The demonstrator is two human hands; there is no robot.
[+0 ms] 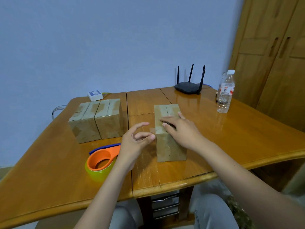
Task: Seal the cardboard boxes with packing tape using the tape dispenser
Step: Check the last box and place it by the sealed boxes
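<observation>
Two taped cardboard boxes [96, 119] touching, left on glossy wooden counter [231, 129]. Orange tape dispenser [100, 160] near edge. Left hand [137, 139], grip loosely curled, holds nothing. Right hand [179, 128] presses flat atop third box [170, 146].

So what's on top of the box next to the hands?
The right hand rests flat on the single cardboard box, and clear packing tape runs off its near top edge. The hand covers part of the flap seam. What is inside cannot be seen.
</observation>
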